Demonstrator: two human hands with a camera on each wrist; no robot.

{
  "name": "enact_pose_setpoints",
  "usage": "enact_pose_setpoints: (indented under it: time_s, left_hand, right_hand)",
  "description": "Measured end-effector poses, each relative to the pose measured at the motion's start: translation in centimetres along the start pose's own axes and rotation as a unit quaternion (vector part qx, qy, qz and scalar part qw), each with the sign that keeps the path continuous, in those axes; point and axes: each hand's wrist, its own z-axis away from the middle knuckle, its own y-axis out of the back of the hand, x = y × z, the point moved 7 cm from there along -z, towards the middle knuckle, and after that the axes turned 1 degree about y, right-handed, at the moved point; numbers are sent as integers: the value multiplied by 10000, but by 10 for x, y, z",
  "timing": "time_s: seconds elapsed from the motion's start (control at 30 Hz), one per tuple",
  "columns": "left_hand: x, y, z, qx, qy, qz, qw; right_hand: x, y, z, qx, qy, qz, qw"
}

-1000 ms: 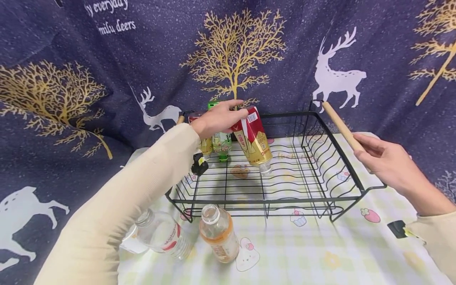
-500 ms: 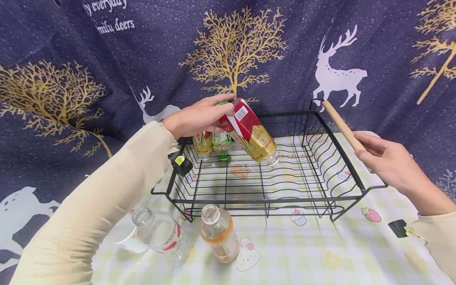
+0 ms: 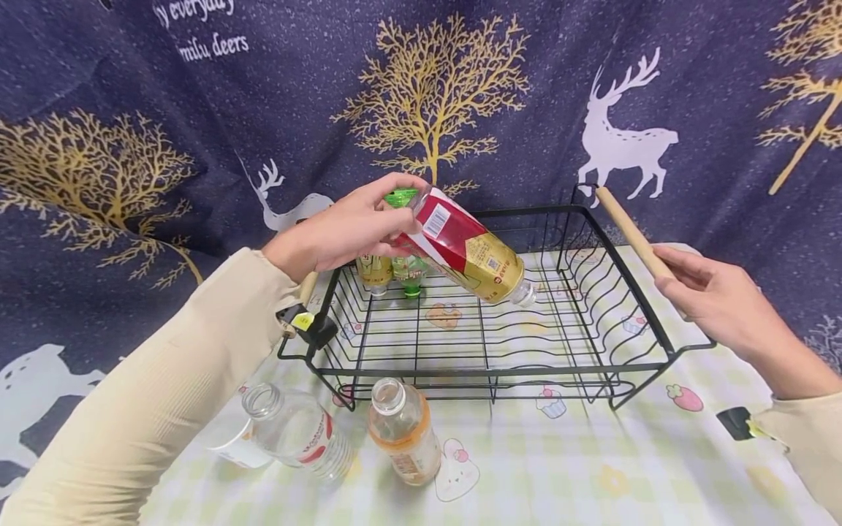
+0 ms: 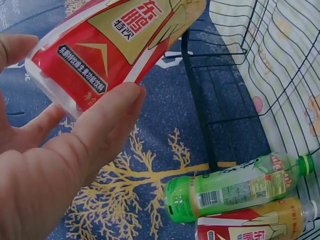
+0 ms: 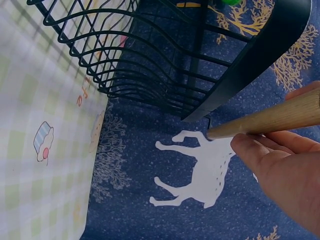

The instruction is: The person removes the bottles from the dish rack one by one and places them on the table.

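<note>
My left hand (image 3: 345, 226) holds a red-and-gold plastic bottle (image 3: 470, 245) by its base end, thumb on one side and fingers on the other. The bottle tilts, its clear neck pointing down and right over the black wire dish rack (image 3: 513, 371). My right hand (image 3: 720, 296) grips the wooden handle (image 3: 628, 230) at the rack's right end. Inside the rack at the left, a green bottle (image 3: 411, 274) stands neck down beside another red-and-gold bottle (image 3: 375, 270). In the left wrist view, both the green bottle (image 4: 235, 192) and the second red-and-gold bottle (image 4: 255, 220) show plainly.
In front of the rack stand a clear bottle (image 3: 296, 431) with a red-and-white label, an uncapped bottle with an orange band (image 3: 404, 431), and a white cup (image 3: 240, 446) partly behind the clear one. A checked cloth (image 3: 559, 467) covers the table; a dark blue curtain (image 3: 283, 109) hangs behind.
My left hand has moved left and tilted the red-and-gold bottle from nearly upright with neck down toward a flatter slant, its neck swinging right. My right hand has stayed on the handle.
</note>
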Motion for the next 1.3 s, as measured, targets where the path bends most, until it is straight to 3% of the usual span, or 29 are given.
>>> enact_pose_setpoints:
  time_s: [0.33, 0.6, 0.93, 1.3]
  left_hand:
    - [-5, 2, 14, 338, -571, -166, 9977]
    - [-9, 7, 26, 655, -572, -79, 9962]
    - [-16, 8, 35, 694, -720, 366, 9943]
    - [-17, 14, 48, 740, -705, 609, 9929]
  right_hand:
    - [1, -2, -1, -117, -71, 173, 9998]
    - [0, -2, -1, -55, -2, 62, 10000]
    - [4, -1, 0, -191, -126, -74, 9997]
    - [-1, 1, 1, -145, 9, -237, 9996]
